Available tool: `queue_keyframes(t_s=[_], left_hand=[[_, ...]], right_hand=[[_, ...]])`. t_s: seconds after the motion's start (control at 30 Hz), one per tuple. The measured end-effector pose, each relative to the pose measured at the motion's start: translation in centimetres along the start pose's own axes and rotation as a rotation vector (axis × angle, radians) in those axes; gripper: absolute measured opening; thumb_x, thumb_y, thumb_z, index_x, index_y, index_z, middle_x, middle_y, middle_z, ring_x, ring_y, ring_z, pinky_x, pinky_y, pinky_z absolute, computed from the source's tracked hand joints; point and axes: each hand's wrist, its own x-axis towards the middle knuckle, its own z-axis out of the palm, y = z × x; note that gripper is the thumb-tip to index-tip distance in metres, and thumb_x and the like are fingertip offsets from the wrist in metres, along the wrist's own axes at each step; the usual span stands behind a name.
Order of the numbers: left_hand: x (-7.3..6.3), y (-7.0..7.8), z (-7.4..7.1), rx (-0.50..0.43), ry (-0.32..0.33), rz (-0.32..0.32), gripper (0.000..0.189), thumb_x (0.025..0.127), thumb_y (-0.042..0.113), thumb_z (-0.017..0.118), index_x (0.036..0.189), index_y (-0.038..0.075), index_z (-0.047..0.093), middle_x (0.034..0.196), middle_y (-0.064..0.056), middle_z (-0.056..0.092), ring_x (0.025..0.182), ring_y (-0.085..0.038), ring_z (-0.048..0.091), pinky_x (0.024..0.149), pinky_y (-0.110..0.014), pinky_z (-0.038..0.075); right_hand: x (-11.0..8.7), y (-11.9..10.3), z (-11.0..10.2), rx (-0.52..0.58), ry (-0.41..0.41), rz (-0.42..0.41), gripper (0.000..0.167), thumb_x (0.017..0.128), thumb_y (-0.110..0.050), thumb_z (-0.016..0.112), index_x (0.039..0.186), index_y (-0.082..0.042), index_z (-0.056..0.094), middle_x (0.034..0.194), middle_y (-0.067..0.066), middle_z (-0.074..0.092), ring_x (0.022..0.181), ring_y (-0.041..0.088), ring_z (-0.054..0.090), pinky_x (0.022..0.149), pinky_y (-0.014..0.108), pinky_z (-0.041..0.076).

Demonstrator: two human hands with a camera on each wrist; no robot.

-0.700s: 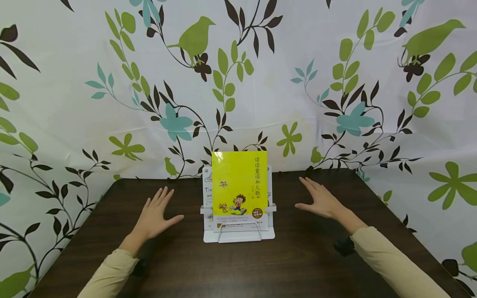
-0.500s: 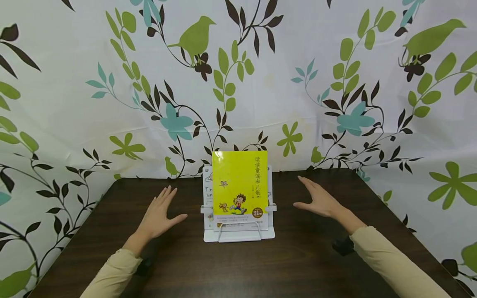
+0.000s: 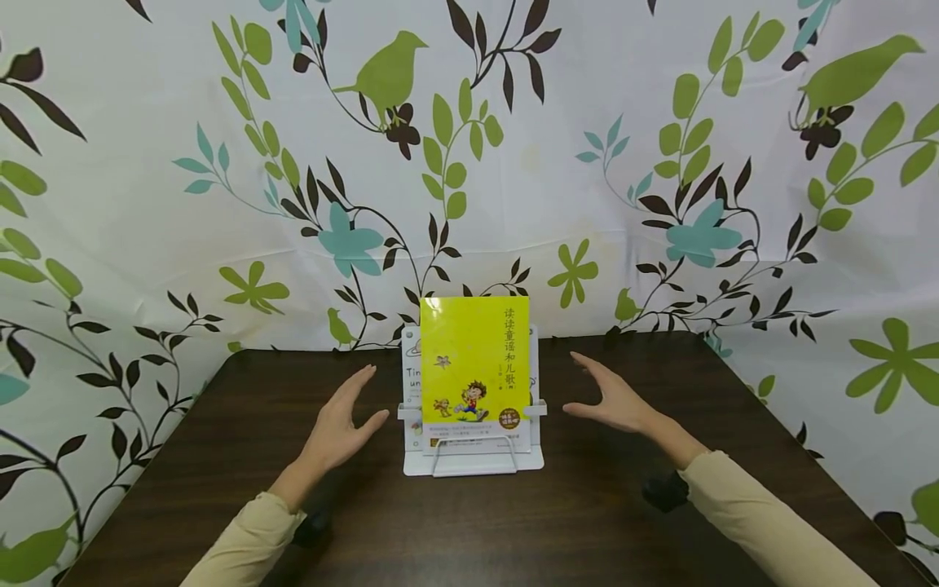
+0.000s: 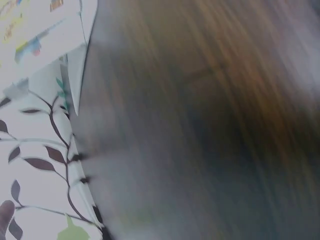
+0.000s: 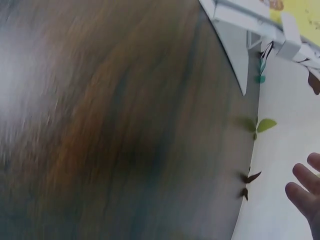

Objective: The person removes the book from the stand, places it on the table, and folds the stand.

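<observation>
A yellow book (image 3: 469, 350) with Chinese characters and a cartoon child on its cover stands on a white book stand (image 3: 477, 465), near the middle of the table. Behind it, part of a white printed book or sheet (image 3: 412, 383) shows at the left. My left hand (image 3: 336, 432) is held to the left of the stand, fingers extended and thumb spread toward it. To the right of the stand, my right hand (image 3: 614, 401) also has straight fingers and thumb apart. Neither hand touches the stand or holds anything. In the right wrist view, fingertips (image 5: 302, 195) appear at the edge.
The dark wooden table (image 3: 484, 538) spreads around the stand. A white cloth (image 3: 513, 204) with leaf and bird patterns hangs behind it and along both sides. A dark device (image 3: 666, 491) sits under the right wrist, another (image 3: 311, 528) under the left.
My left hand has moved right, toward the stand. My right hand has shifted slightly left, also closer to it. The book and stand have stayed in place on the table.
</observation>
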Motion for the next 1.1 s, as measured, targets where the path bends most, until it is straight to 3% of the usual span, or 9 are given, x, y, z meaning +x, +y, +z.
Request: queue_keyframes(t_s=[0.2, 0.47, 0.77, 1.1], left_hand=[[0.6, 1.2, 1.1, -0.07, 0.076, 0.056, 0.067, 0.074, 0.016, 0.074, 0.132, 0.003, 0.043, 0.128, -0.015, 0.048, 0.112, -0.03, 0.048, 0.086, -0.051, 0.043], [1.6, 2.4, 2.3, -0.201, 0.165, 0.014, 0.068, 0.068, 0.007, 0.077, 0.129, 0.003, 0.047, 0.118, -0.014, 0.053, 0.1, -0.026, 0.054, 0.076, -0.043, 0.05], [2.8, 3.7, 3.3, -0.265, 0.169, 0.001, 0.065, 0.066, -0.004, 0.074, 0.126, -0.001, 0.048, 0.111, -0.013, 0.055, 0.093, -0.026, 0.057, 0.071, -0.04, 0.051], [3.2, 4.2, 4.3, -0.274, 0.212, -0.036, 0.059, 0.069, -0.005, 0.072, 0.124, -0.001, 0.05, 0.108, -0.014, 0.056, 0.092, -0.025, 0.058, 0.069, -0.04, 0.052]], right_hand=[[0.2, -1.1, 0.2, 0.111, 0.013, -0.013, 0.082, 0.078, -0.038, 0.068, 0.142, -0.01, 0.026, 0.135, 0.019, 0.039, 0.118, 0.037, 0.043, 0.094, 0.054, 0.036], [1.2, -2.5, 0.2, 0.202, 0.015, -0.037, 0.077, 0.077, -0.034, 0.07, 0.139, -0.01, 0.03, 0.129, 0.019, 0.044, 0.114, 0.033, 0.046, 0.093, 0.051, 0.038], [1.8, -4.5, 0.6, 0.236, 0.102, -0.083, 0.064, 0.077, -0.019, 0.071, 0.132, -0.005, 0.04, 0.115, 0.019, 0.051, 0.104, 0.031, 0.051, 0.088, 0.047, 0.044], [1.0, -9.0, 0.6, 0.338, 0.122, -0.058, 0.054, 0.077, -0.001, 0.068, 0.122, 0.014, 0.043, 0.1, 0.028, 0.052, 0.089, 0.041, 0.052, 0.077, 0.051, 0.047]])
